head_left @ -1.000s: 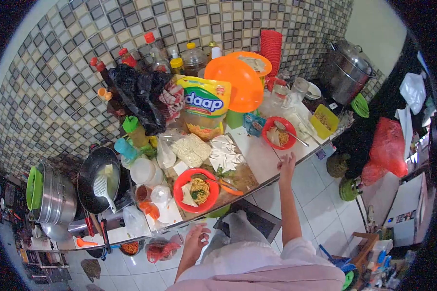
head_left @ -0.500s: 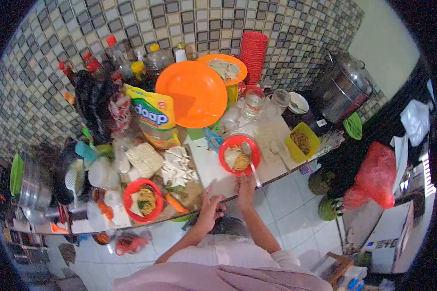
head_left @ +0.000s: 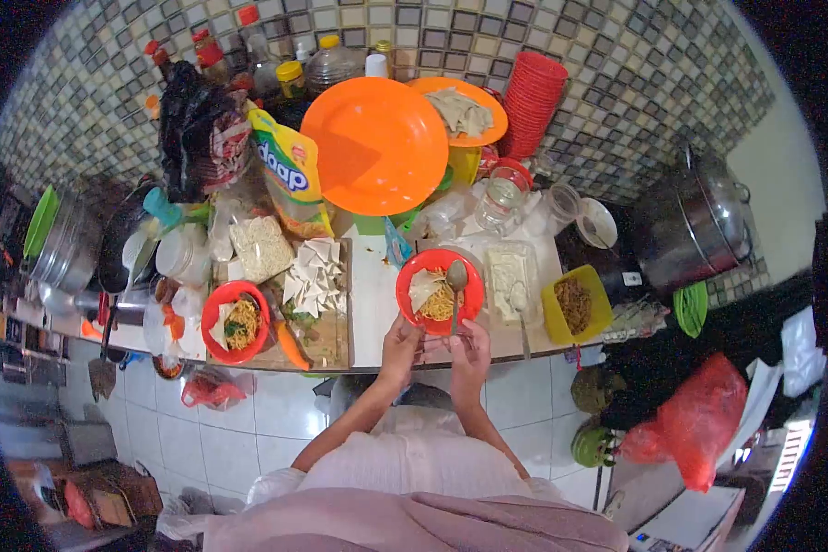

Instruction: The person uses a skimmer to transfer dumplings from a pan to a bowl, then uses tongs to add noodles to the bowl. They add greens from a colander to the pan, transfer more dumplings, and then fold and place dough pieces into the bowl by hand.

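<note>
A red bowl [head_left: 402, 301] of noodles [head_left: 435, 304] with a pale wrapper piece sits near the counter's front edge. A metal spoon [head_left: 456, 276] lies in it, its handle pointing towards me. My left hand [head_left: 398, 354] is closed at the bowl's near left rim. At the near right rim, close to the spoon handle, my right hand [head_left: 470, 350] is closed too; its exact hold is partly hidden. Left of them, a second red bowl [head_left: 214, 342] has noodles and greens. Beside it are an orange-handled knife [head_left: 292, 346] and cut white wrappers [head_left: 315, 279] on a cutting board [head_left: 339, 342].
Right of the bowl are a tray of white paste [head_left: 510, 267] with a spoon and a yellow container [head_left: 577, 310] of brown filling. Behind stand a large orange plate [head_left: 374, 147], a glass jar [head_left: 503, 201] and stacked red bowls [head_left: 532, 106]. A big pot [head_left: 695, 230] stands far right.
My left hand has come up from below the counter edge to the bowl's rim. My right hand stays near the bowl. The view has turned, so the counter looks more level.
</note>
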A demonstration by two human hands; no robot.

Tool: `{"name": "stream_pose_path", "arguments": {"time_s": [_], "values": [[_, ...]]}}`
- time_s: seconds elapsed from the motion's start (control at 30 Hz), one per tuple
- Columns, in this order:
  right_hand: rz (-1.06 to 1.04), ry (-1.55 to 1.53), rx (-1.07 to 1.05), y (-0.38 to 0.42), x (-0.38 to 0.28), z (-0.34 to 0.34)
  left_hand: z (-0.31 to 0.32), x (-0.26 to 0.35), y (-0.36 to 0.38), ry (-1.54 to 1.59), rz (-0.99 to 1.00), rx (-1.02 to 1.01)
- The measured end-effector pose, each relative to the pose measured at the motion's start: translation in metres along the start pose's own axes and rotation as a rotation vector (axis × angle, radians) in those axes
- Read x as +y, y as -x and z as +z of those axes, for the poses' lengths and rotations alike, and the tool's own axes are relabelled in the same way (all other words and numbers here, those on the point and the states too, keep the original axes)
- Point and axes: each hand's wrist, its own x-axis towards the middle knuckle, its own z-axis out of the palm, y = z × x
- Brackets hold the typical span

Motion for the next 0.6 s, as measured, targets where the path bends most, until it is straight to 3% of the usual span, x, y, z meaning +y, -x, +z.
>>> {"name": "stream_pose_path", "arguments": {"time_s": [0.27, 0.33, 0.47, 0.5, 0.6], "values": [[0.050, -0.048, -0.142, -0.030, -0.007, -0.003, -0.002, 0.000, 0.001, -0.040, 0.040, 0.041], [-0.083, 0.002, -0.076, -0.037, -0.006, 0.000, -0.006, -0.001, 0.003, -0.045, 0.042, 0.057], [-0.074, -0.040, 0.064, -0.047, 0.003, -0.009, -0.009, -0.005, 0.011, -0.053, 0.077, 0.080], [-0.205, 0.046, 0.091, -0.049, 0.004, -0.013, -0.010, -0.003, 0.014, -0.089, 0.046, 0.124], [-0.271, 0.178, 0.099, -0.045, -0.008, -0.026, -0.016, -0.001, 0.018, -0.135, 0.041, 0.113]]}}
